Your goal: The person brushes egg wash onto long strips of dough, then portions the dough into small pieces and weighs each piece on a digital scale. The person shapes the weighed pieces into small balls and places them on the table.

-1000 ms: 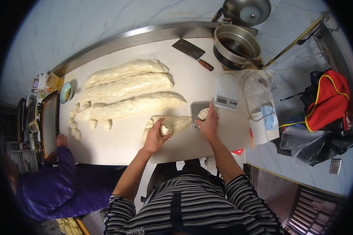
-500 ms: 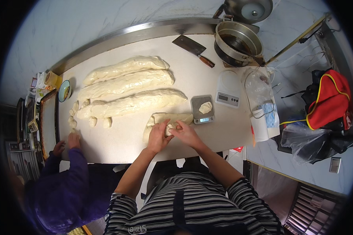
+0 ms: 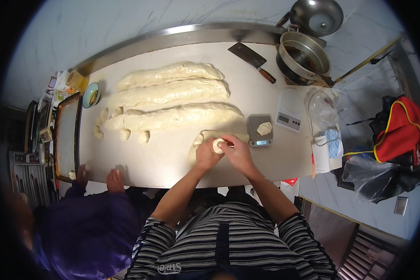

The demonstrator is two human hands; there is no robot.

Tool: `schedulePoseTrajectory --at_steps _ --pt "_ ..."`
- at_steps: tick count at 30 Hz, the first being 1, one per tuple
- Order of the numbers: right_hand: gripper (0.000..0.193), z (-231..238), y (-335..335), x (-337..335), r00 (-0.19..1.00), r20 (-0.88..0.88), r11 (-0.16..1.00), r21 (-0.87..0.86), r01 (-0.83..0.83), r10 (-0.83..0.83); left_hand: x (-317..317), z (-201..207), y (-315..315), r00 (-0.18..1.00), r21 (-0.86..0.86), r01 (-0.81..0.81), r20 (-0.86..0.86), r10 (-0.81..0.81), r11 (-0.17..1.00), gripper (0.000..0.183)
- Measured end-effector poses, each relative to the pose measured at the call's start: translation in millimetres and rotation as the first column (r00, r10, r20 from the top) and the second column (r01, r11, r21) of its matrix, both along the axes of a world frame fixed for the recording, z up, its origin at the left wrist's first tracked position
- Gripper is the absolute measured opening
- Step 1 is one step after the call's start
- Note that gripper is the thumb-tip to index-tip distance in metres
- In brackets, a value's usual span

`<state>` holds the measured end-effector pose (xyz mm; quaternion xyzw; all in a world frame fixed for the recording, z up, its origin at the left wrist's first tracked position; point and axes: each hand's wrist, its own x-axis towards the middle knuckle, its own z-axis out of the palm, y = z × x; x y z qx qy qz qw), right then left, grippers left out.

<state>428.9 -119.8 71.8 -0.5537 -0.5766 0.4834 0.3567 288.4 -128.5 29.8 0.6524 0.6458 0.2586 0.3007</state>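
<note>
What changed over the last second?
The right hand left the dough piece on the small scale and came back to the left hand; both now pinch a dough lump. A co-worker's hands moved along the table edge. The long loaves and cleaver stayed.

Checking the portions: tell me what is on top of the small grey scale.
One pale lump of dough sits on the small grey scale, by the right hand. Nothing else is on it. The platform under the lump is covered, so its surface there cannot be seen.
</note>
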Motion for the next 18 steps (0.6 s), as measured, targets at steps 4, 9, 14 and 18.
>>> schedulePoseTrajectory --at_steps 4,9,14,18 --pt "0.042 -7.2 12.4 -8.1 0.97 0.202 0.988 -0.033 0.148 -0.138 10.6 2.3 7.5 0.985 -0.037 -0.009 -0.17 0.002 0.999 0.033" --pt "0.038 -33.7 19.5 -29.8 0.905 0.325 0.953 -0.039 0.301 -0.273 18.4 2.6 13.3 0.945 -0.055 0.158 -0.281 -0.167 0.986 0.031" --pt "0.028 -36.8 18.2 -22.1 0.905 0.304 0.954 0.049 0.297 -0.297 23.6 3.5 17.2 0.925 -0.034 0.208 -0.319 -0.208 0.978 0.023" --pt "0.025 -27.1 19.0 -7.3 0.929 0.297 0.973 -0.004 0.232 -0.221 31.9 8.4 22.7 0.9 -0.184 0.207 -0.35 -0.26 0.961 0.023"
